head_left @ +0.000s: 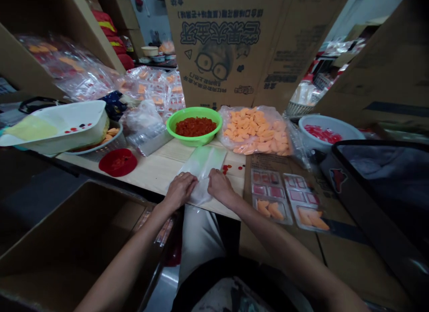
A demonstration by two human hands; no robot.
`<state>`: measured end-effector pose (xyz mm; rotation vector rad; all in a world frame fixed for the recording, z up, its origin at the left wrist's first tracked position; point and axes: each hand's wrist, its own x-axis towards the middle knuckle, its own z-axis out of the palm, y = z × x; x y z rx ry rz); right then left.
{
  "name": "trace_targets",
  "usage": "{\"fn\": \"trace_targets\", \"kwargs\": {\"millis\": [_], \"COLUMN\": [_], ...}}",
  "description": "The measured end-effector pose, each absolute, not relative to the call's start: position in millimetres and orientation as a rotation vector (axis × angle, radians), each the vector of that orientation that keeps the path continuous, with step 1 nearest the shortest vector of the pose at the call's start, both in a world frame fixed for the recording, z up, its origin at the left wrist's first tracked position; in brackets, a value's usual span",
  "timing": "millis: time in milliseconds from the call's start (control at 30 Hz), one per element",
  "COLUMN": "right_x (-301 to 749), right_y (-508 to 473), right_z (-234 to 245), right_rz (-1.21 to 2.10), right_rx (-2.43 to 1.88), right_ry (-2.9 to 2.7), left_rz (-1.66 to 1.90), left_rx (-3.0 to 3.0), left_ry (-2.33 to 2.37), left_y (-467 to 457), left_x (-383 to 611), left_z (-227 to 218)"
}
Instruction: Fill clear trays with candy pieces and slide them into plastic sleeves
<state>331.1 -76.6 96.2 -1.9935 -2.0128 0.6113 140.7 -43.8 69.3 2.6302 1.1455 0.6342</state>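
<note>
- Left hand (179, 191) and right hand (220, 186) lie palm-down on plastic sleeve (201, 166), seemingly pinning it to table (157, 173).
- Pinch or flat press: cannot tell.
- Green bowl (194, 125) sits within reach.

Dim, even indoor light from no visible source, shadows soft and faint; small white glare on the plastic bag (254, 131) near 2 o'clock and the floor (164, 280) near 7 o'clock; strong wide-angle bowing along the cardboard panel (40, 48) at 10 o'clock; slight softness toward the edges, little motion blur.
</note>
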Motion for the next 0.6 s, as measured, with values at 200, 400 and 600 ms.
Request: {"fn": "trace_targets", "kwargs": {"millis": [200, 400, 600], "right_x": [363.9, 435.2, 496.8], "right_y": [-90.3, -146.9, -186.2], "right_z": [106.1, 129.6, 116.4], "right_rz": [0.697, 0.867, 0.381], "right_rx": [-1.928, -1.715, -2.498], "right_ry": [-1.881, -1.9, -1.501], "left_rz": [1.193, 1.525, 1.636], "left_rx": [2.35, 2.315, 2.231], "left_ry": [1.088, 1.042, 1.219], "left_y": [-46.9, -49.4, -76.3], "left_x": [156.9, 172.7, 210.5], "left_z": [73.0, 89.1, 87.5]}}
